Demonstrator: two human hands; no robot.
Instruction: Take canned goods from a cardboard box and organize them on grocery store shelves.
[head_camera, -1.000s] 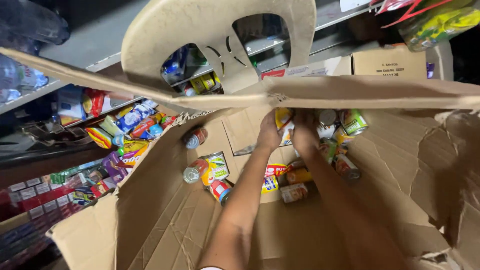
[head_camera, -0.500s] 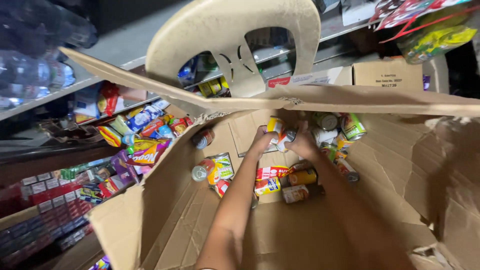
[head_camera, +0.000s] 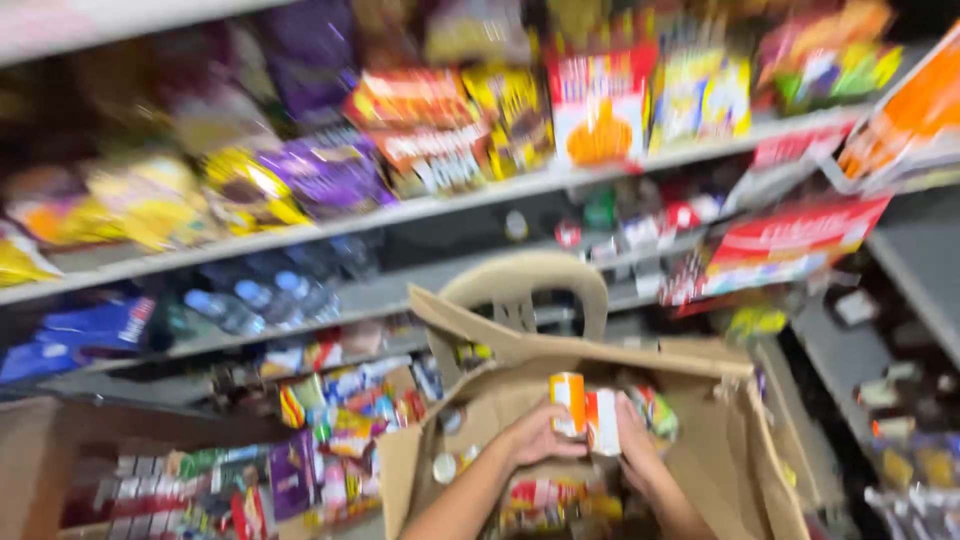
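Cans (head_camera: 587, 418), two of them, are held upright and side by side above the open cardboard box (head_camera: 720, 460). One can is orange and yellow, the other red and white; they touch each other. The left hand (head_camera: 540, 437) is closed around the orange can from the left, with the fingers wrapped against its side. The right hand (head_camera: 636, 447) is closed around the red-and-white can from the right. Both forearms rise from the lower edge of the view into the box opening.

More cans (head_camera: 545, 498) are seen lying at the bottom of the box, below the held pair; their number cannot be told because of blur. The box flaps are folded outward, and the box walls are creased. A beige plastic chair back (head_camera: 525, 285) is seen directly behind the box, its curved top edge standing above the rear flap.

Store shelves (head_camera: 500, 190) are seen across the whole background. The upper shelf is filled with packets and boxes in yellow, purple, red and orange. Bottles (head_camera: 250, 300) are laid on a lower shelf to the left. Small colourful packets (head_camera: 340, 420) are stacked just beside the left side of the box. A red carton (head_camera: 800, 245) is seen on the right shelf. The whole view is blurred by motion.
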